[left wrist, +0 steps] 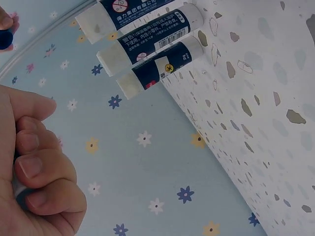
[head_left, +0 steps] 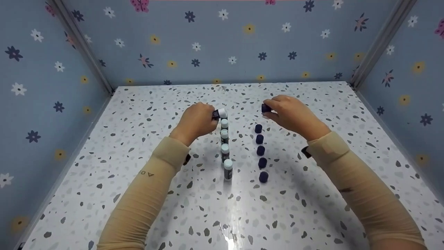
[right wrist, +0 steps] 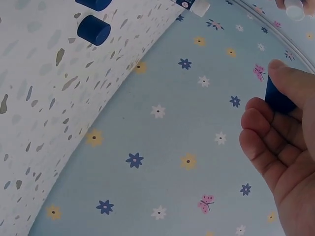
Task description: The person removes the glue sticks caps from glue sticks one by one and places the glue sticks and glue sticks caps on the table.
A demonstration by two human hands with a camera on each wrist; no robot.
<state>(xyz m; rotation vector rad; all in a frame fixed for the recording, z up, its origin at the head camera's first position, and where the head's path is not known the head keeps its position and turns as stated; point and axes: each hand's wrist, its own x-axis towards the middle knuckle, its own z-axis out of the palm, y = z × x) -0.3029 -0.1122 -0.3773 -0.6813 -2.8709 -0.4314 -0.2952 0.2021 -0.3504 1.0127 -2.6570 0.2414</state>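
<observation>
In the head view my left hand (head_left: 198, 119) grips an uncapped glue stick (head_left: 219, 114) with a dark label, tilted so its white end points right. The fingers curl round it and hide most of its body in the left wrist view. To the right, my right hand (head_left: 289, 113) pinches a dark blue cap (head_left: 266, 108) between thumb and fingers, raised over the table; the right wrist view also shows this cap (right wrist: 279, 101). Several uncapped glue sticks (head_left: 228, 170) stand upright in a row beside and in front of the left hand.
A row of several dark blue caps (head_left: 260, 150) stands on the speckled white table (head_left: 145, 104), to the right of the glue sticks. Flower-patterned blue panels (head_left: 239, 41) enclose the table at the back and both sides.
</observation>
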